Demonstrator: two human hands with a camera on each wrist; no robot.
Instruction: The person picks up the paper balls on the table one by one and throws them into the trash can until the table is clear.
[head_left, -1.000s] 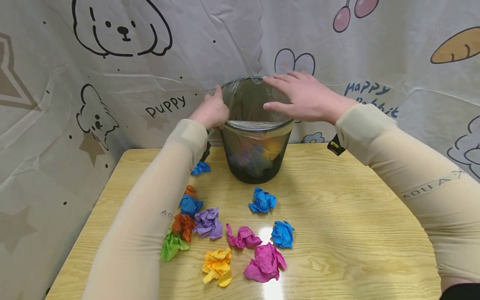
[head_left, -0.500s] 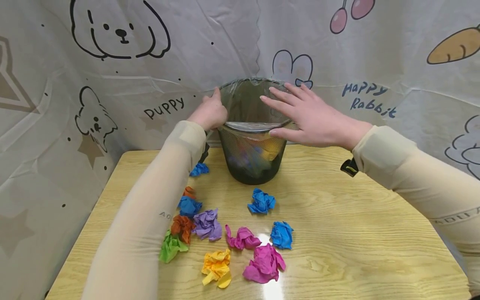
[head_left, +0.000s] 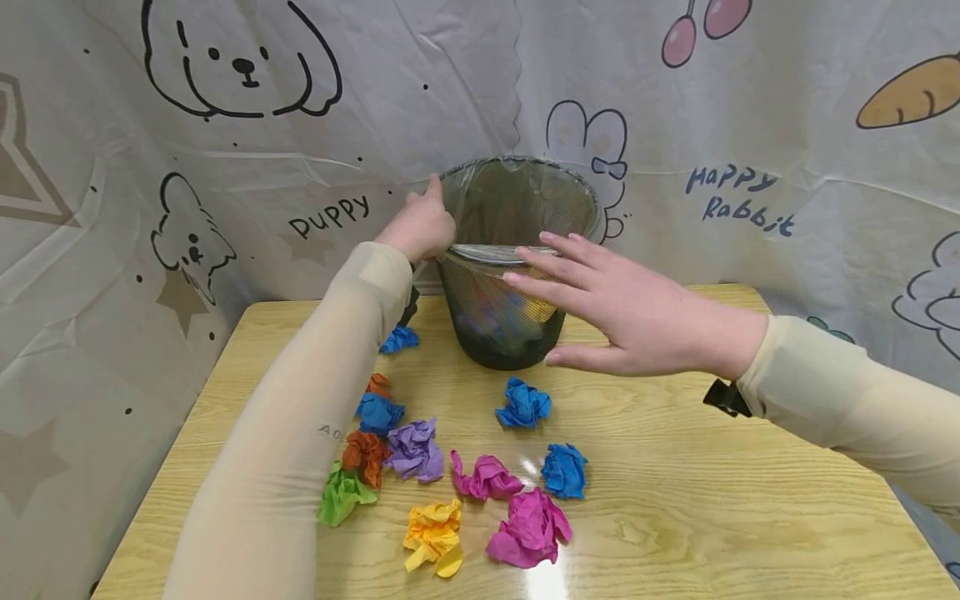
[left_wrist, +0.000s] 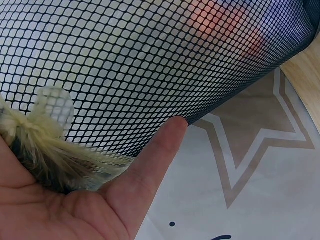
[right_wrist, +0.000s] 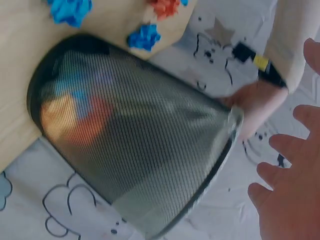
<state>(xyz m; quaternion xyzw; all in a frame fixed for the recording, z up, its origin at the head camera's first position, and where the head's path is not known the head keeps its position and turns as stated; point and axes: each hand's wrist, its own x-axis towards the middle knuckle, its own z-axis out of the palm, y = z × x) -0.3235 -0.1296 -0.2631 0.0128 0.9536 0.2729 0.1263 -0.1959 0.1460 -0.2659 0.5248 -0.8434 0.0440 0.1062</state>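
Observation:
A black mesh wastebasket (head_left: pixel 504 312) stands upright at the back of the table, lined with a clear plastic bag folded over its rim. My left hand (head_left: pixel 420 223) grips its left rim. In the left wrist view, the thumb (left_wrist: pixel 162 155) lies along the outside of the mesh beside a bunched, knotted part of the plastic liner (left_wrist: pixel 55 135). My right hand (head_left: pixel 637 312) hovers in front and to the right of the basket, fingers spread and holding nothing. Coloured crumpled paper shows through the mesh low in the basket, clearest in the right wrist view.
Several crumpled paper balls lie on the wooden table (head_left: pixel 697 492): a blue ball (head_left: pixel 523 403) before the basket, a purple ball (head_left: pixel 416 450), a yellow ball (head_left: pixel 435 535) and a magenta ball (head_left: pixel 531 529) nearer. A printed curtain (head_left: pixel 420 83) hangs close behind the basket.
My right hand has moved away from the basket's right rim, down and toward me, its fingers spread. My left hand stays at the left rim, and the paper balls lie as before.

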